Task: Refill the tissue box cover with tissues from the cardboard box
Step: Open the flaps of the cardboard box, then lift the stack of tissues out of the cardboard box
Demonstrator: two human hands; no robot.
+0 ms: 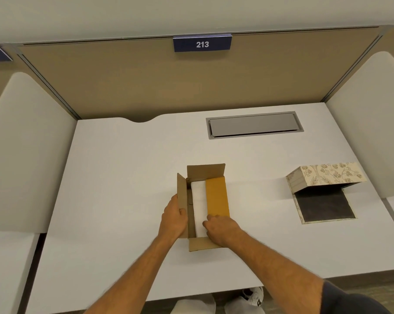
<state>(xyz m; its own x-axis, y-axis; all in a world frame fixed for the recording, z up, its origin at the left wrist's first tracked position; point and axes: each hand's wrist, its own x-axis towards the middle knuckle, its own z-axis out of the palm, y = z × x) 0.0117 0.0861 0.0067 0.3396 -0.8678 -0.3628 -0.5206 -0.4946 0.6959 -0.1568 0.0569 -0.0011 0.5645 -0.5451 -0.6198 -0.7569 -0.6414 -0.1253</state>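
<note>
Both hands are at the open box [210, 243] on the white desk [123, 177]. Left hand [174, 217] is closed around the box's left flap [182, 196] and holds it outward. Right hand [220, 227] rests with bent fingers on the near end of the white tissues [198, 200]; whether it grips them I cannot tell. Just right of the tissues, in the box, lies a yellow pack [216, 197]. Well to the right of the right hand lies the flowered cover [327, 175], its dark bottom flap [323, 205] open on the desk.
</note>
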